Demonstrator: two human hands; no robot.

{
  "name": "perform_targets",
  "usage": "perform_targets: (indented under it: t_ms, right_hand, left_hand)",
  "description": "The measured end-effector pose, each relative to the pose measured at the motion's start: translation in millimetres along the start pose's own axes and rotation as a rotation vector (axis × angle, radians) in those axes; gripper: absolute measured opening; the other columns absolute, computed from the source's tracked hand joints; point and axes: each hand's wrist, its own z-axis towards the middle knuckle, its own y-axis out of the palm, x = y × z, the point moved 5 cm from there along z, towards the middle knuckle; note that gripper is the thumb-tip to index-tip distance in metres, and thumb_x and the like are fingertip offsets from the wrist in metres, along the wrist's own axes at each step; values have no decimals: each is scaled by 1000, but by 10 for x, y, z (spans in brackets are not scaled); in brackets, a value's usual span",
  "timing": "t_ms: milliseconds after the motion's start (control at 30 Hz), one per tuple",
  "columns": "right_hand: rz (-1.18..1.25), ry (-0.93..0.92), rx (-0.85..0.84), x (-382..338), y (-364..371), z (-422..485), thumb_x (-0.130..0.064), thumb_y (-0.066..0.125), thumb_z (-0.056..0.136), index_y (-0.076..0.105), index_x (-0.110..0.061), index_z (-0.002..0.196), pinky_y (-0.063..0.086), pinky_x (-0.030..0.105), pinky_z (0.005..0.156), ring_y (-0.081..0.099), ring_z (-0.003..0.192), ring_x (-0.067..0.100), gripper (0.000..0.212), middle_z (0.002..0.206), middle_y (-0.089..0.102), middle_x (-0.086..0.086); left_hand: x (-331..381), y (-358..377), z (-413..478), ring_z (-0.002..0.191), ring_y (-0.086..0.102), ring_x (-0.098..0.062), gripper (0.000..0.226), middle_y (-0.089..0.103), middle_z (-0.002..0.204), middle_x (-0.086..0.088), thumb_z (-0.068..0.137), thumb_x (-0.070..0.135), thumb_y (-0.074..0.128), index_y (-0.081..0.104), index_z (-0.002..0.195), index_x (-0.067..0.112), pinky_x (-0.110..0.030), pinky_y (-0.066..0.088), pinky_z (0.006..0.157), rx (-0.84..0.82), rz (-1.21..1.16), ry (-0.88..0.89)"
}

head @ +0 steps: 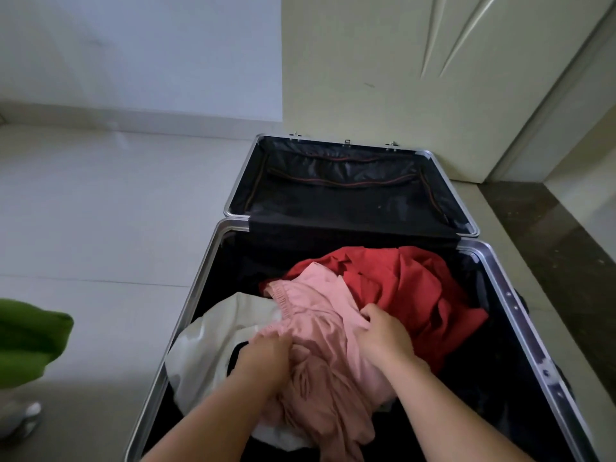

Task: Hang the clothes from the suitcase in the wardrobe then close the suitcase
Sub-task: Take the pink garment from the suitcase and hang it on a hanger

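- The suitcase (186,315) lies open on the floor (100,208); its lid (350,195) leans back at 12 o'clock against the wardrobe door (383,78).
- The pink garment (320,321) lies at the centre of the pile, over the white garment (206,335) at 9 o'clock and the red garment (410,281) at 1 o'clock.
- Left hand (263,358): grip closed, bunching pink fabric.
- Right hand (383,331): grip curled into the pink fabric.
- A green cloth (30,338) lies outside the suitcase, at 9 o'clock.
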Motion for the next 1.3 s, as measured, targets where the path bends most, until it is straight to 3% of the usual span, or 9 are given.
perform_targets:
  t_ms: [100,300,400,633,733,800,967,1167,1300]
  right_hand:
    - [5,-5,46,-35,-95,-3,-31,53,88,55,-20,105,44,34,79,59,104,30,20,110,66,6]
    - [-171,-96,-284,-27,345,-207,-31,46,89,43,-22,80,41,32,83,56,113,30,13,121,60,11]
    - [-157,-53,-410,-24,597,-371,-34,43,85,54,-21,104,43,39,99,54,119,31,25,128,57,11]
    - [-224,-77,-642,-33,1027,-714,-25,53,86,61,-8,118,44,27,92,59,112,29,37,124,62,13]
    - [-105,-143,-494,-80,848,-582,-27,58,85,61,-17,111,43,25,89,57,115,27,27,127,60,10]
    - [-23,-174,-300,-111,564,-410,-23,57,86,55,-23,80,40,27,74,60,105,25,7,112,64,10]
    - [139,-278,47,-390,-447,-97,-18,55,88,42,-14,63,31,35,61,50,72,23,29,65,50,1]
    - [300,-518,-68,-1045,-1351,-253,-9,56,87,58,5,72,31,28,58,42,66,13,21,68,47,7]
    - [976,-499,-208,-1218,-1753,-310,-19,55,93,71,-16,89,48,23,69,60,76,10,17,83,67,1]
  left_hand:
    - [-22,-34,-31,119,47,-25,42,53,126,-4,94,50,35,50,125,25,-36,43,91,75,-5,9]
    - [-255,321,-297,128,38,-31,49,32,144,-8,93,32,42,34,139,20,-40,44,94,-157,161,21]
    - [-228,353,-459,124,46,-30,48,43,140,-11,93,34,43,42,137,14,-38,41,100,-285,247,10]
    - [-254,552,-747,125,45,-30,55,44,139,-11,89,49,48,42,136,20,-40,39,102,-505,381,36]
    - [-166,376,-659,121,49,-26,43,49,134,-8,92,42,46,49,129,21,-36,41,98,-318,347,25]
    - [-145,217,-595,113,55,-24,44,57,124,-7,92,50,41,57,119,19,-33,43,90,-198,300,1]
    - [-88,-94,-479,121,51,-28,66,51,134,-9,84,58,50,45,133,13,-39,42,100,-383,433,-32]
    - [509,-1096,-206,131,41,-21,85,34,146,1,73,34,69,25,145,28,-38,40,103,278,-688,106]
    - [710,-1552,-172,73,56,-15,9,61,76,-1,82,14,57,61,77,8,-25,47,69,398,-1245,140]
